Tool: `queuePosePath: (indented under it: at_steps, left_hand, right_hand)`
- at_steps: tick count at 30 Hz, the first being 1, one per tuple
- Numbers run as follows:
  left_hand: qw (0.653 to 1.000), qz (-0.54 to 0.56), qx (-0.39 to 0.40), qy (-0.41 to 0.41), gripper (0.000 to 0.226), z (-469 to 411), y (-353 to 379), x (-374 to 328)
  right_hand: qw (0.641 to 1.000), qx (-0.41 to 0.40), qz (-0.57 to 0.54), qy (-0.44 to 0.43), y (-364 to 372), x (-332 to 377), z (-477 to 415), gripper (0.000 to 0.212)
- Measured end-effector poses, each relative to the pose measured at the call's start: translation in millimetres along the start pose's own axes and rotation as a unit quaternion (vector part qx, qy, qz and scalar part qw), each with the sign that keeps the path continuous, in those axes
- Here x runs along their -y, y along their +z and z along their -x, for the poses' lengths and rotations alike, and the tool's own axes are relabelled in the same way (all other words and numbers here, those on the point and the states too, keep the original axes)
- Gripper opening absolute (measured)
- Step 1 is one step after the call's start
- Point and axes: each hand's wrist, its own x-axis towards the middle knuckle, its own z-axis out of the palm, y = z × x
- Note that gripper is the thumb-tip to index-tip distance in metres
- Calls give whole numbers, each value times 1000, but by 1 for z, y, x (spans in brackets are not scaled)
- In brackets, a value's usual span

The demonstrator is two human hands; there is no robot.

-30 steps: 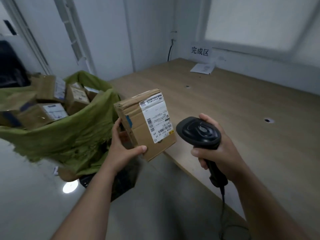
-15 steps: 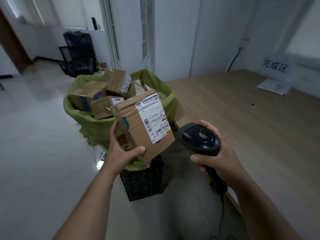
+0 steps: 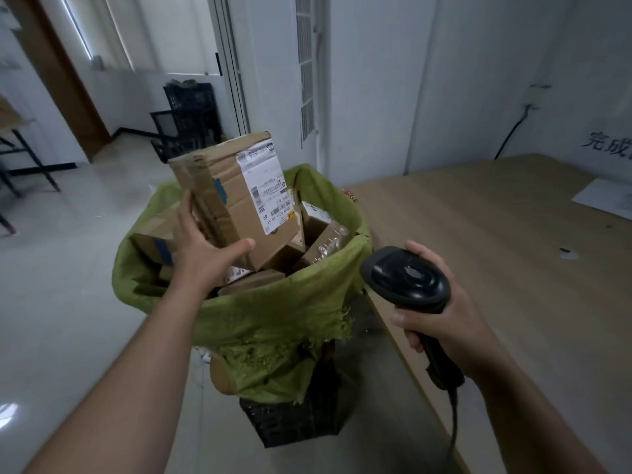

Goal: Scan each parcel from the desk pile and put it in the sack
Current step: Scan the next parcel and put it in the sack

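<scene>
My left hand (image 3: 201, 249) grips a brown cardboard parcel (image 3: 227, 196) with a white shipping label, holding it tilted over the mouth of the green sack (image 3: 273, 323). Several other cardboard parcels lie inside the sack. My right hand (image 3: 441, 313) grips the handle of a black barcode scanner (image 3: 407, 280), held to the right of the sack above the desk's edge, its cable hanging down.
The wooden desk (image 3: 496, 268) spreads to the right, with a white sheet of paper (image 3: 605, 196) near the wall. A black crate (image 3: 290, 422) stands under the sack. Dark crates (image 3: 186, 114) are stacked at the back of the tiled floor.
My left hand has carried the parcel up and forward, from beside the scanner to over the sack's mouth. The view has turned left toward the sack. My right hand still holds the scanner.
</scene>
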Motion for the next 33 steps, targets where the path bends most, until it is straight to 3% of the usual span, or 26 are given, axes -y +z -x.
queuePosePath:
  at_steps: [6,11,16,20,23,27,33]
  left_hand:
    - [983,-140,111,-31,121,-29,38,-1]
    - [975,-173,137,-39,117,-59,67,0]
    - [966,-206,147,59,110,-104,93,-18]
    - [888,-386,114,220,91,-126,112,-21]
    - [853,-421,190,244,77,-130,122,-8]
    - [892,-291,259,230,79,-137,126,4]
    - [919,-280,236,145,72,-154,128,31]
  right_hand:
    - [1000,-5,-4,13,-3,-8,-25,95]
    - [999,-44,5,13,-4,-3,-35,91]
    - [996,-86,6,-1,-3,6,-51,89]
    - [994,-110,12,-3,4,3,-67,92]
    - [993,-121,6,0,11,1,-74,91]
    - [991,-136,3,1,14,1,-83,91]
    - [987,-160,13,-6,18,-6,-93,93]
